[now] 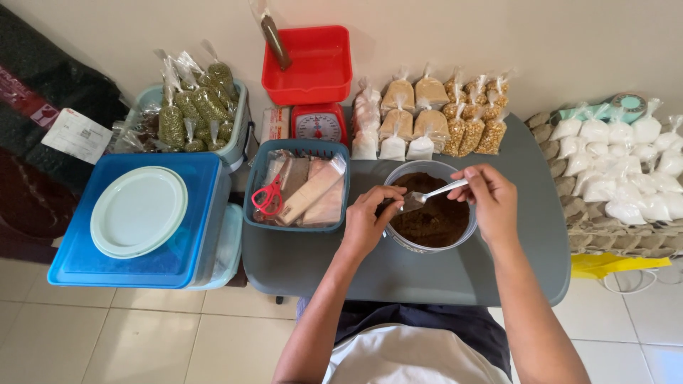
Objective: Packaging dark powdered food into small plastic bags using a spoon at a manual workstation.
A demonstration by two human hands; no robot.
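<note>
The head view shows a spoon (pixel 431 194) held closed in the right hand (pixel 491 203) over a bowl (pixel 466 235) of brown powder mid-surface, the left hand (pixel 366 220) pinching something unclear, many tied bags (pixel 416 114) already filled behind.

The right hand (pixel 492 203) is holding a metal spoon (pixel 430 195) over the bowl (pixel 466 231) of brown powder, while the left hand (pixel 366 220) is gripping its nine-o'clock rim on the grey bench (pixel 306 259).
</note>
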